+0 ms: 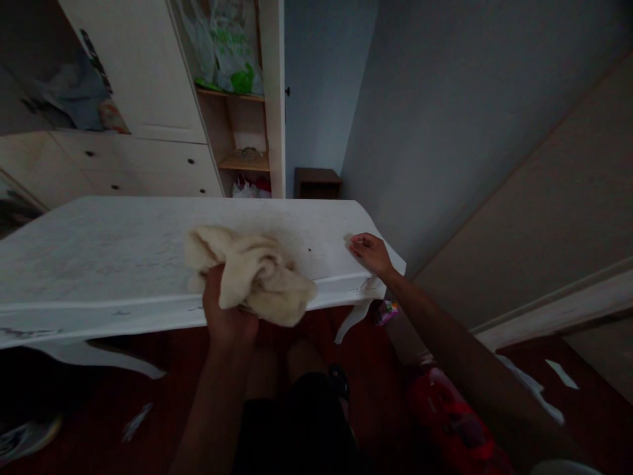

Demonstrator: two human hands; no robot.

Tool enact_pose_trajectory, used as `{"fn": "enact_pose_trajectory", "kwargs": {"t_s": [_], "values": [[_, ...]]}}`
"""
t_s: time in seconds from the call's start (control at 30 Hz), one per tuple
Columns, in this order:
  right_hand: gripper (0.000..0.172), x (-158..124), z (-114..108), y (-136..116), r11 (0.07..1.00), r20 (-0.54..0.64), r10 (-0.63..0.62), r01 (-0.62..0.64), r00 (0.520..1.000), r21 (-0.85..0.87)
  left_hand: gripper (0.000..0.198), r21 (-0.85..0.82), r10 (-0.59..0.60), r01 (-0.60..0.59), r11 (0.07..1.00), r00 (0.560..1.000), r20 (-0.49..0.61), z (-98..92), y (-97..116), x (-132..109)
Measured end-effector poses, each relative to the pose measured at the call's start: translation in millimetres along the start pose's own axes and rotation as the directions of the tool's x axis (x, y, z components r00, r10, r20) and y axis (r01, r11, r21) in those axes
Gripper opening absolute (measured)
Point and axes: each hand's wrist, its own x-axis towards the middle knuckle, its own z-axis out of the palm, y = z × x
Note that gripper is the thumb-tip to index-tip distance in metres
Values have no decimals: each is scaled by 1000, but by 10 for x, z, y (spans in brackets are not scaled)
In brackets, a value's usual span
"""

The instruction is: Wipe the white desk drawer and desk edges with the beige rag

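My left hand point(225, 307) is closed round a bunched cream cloth point(262, 274), which hangs over the front edge of the white table point(123, 244). Under and behind the cloth, the tabletop shows grey-brown dust. At the table's right end is my right hand point(368, 252), its fingers drawn together low over the surface. Whatever those fingers hold, if anything, is too small to make out. A faint brownish smudge lies by the fingertips. Between cloth and right hand sits a tiny dark speck point(309, 250).
Behind the table stands a white wardrobe point(148, 86) with an open door and shelves holding plastic bags point(232, 53). A small brown cabinet point(317, 177) is in the corner. Below right, a red bag point(455, 422) and a purple box point(386, 312) lie on the red floor.
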Motion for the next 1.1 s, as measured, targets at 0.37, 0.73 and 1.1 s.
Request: {"fn": "enact_pose_trajectory", "kwargs": {"t_s": [0.37, 0.73, 1.1], "values": [[25, -19, -25, -10, 1000, 13, -4, 4, 1000, -28, 39, 704, 134, -655, 276, 751, 646, 312, -587, 807], [31, -72, -42, -96, 993, -32, 30, -26, 999, 118, 59, 870, -74, -482, 109, 868, 490, -12, -187, 1144], [30, -490, 24, -312, 955, -22, 4, 2, 1000, 296, 53, 678, 124, -289, 676, 952, 281, -141, -190, 1267]]}}
